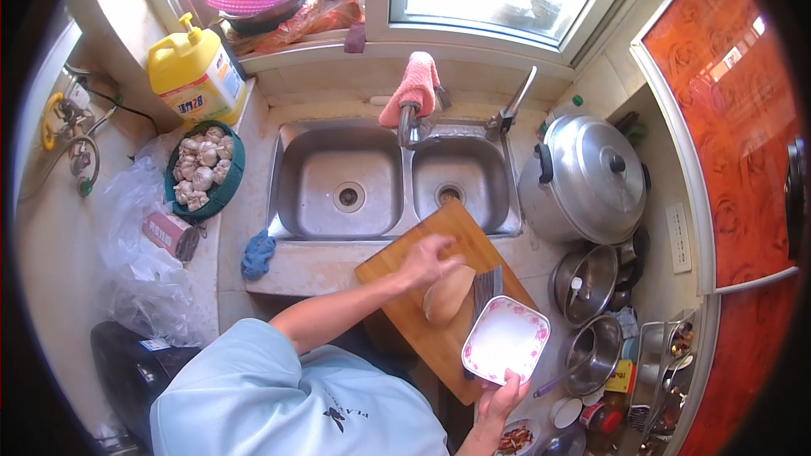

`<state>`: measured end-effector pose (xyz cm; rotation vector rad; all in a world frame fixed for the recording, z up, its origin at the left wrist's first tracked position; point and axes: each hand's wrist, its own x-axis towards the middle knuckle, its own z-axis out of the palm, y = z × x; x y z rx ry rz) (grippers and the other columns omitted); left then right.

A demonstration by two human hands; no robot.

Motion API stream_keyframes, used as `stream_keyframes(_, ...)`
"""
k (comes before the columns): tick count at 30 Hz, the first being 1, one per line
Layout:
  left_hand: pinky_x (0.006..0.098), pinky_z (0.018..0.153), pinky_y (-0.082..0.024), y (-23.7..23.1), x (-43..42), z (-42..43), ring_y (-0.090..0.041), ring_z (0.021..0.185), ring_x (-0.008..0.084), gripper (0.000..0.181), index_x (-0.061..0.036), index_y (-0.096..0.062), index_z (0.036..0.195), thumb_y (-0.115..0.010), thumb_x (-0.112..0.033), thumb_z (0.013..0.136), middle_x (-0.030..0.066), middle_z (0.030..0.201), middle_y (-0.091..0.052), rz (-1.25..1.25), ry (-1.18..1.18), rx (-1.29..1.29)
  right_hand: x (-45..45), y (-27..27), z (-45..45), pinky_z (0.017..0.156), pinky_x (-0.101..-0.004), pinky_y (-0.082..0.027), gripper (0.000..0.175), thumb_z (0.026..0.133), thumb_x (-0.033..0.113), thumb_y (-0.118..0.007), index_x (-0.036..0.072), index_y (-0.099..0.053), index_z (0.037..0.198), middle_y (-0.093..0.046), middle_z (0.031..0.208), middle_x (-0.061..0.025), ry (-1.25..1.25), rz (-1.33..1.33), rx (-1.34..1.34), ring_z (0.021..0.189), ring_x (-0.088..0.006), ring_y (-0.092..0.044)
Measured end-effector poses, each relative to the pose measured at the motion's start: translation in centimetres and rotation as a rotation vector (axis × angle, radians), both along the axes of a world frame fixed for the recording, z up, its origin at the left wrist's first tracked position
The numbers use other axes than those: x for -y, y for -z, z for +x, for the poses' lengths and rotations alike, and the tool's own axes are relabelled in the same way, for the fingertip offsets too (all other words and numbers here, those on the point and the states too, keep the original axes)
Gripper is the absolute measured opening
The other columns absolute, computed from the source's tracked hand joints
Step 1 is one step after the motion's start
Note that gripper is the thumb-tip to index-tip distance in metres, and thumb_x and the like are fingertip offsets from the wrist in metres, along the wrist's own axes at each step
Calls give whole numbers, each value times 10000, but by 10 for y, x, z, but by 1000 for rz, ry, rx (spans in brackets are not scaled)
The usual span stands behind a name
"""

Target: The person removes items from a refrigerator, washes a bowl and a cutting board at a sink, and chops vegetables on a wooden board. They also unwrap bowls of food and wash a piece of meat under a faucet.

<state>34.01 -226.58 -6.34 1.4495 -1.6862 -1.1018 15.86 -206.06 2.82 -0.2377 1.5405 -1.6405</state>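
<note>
My right hand (502, 396) grips the near edge of a white square bowl with a pink floral rim (506, 341), thumb on the rim. The bowl is over the right part of a wooden cutting board (394, 254). A cleaver (487, 288) lies on the board, partly hidden beneath the bowl. Beside the blade rests a large pale peeled vegetable piece (448, 296), its kind unclear. My left hand (433, 259), slightly blurred, is just above the board beyond this piece, fingers bent and apart, with nothing seen in it.
Beyond the board is a double steel sink (342, 183) with a cloth-covered faucet (408, 123). A lidded aluminium pot (589, 171) and steel bowls (586, 285) stand right. Left are a garlic basket (237, 174) and a blue rag (258, 256). The board's corner overhangs the sink.
</note>
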Motion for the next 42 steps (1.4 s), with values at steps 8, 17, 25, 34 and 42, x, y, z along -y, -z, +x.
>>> stream_keyframes(8, 340, 608, -426, -110, 124, 92, -518, 630, 205, 287, -65, -612, 867, -774, -178, 660, 50, 700, -539, -857, -643, 106, 44, 9, 21, 373, -248, -428, 469, 765, 88, -417, 22, -367, 1227, -578, 959, -152, -240, -58, 8, 591, -195, -592)
stream_keyframes(17, 337, 656, -353, -107, 147, 172, -518, 651, 178, 263, -106, -650, 929, -736, -205, 700, -1, 652, -539, -933, -499, 470, 118, 1, 69, 377, -215, -442, 431, 780, 92, -423, 11, -384, 1202, -580, 921, -116, -480, -31, -13, 615, -159, -601)
stream_keyframes(25, 328, 756, -478, 33, 158, 91, -618, 855, 246, 421, -45, -546, 1196, -616, -239, 829, 143, 1127, -593, -197, -200, -50, 160, 23, 93, 418, -235, -467, 320, 887, 108, -408, 6, -386, 1189, -581, 927, -136, -487, 78, -43, 602, -161, -589)
stream_keyframes(34, 346, 838, -486, 56, 197, 139, -622, 876, 241, 446, -48, -529, 1228, -623, -245, 838, 143, 1274, -505, 173, 83, -382, 221, 11, 140, 466, -254, -485, 337, 911, 114, -411, 13, -388, 1232, -572, 983, -117, -603, 194, -135, 717, -167, -609)
stream_keyframes(42, 541, 1067, -213, 21, 130, 174, -281, 1338, 323, 556, -21, -336, 1374, -431, -313, 910, 136, 1438, -327, -289, -109, 687, 301, 67, 221, 387, -264, -446, 282, 955, 230, -398, 15, -470, 1124, -582, 772, -93, -897, 160, -156, 488, -147, -545)
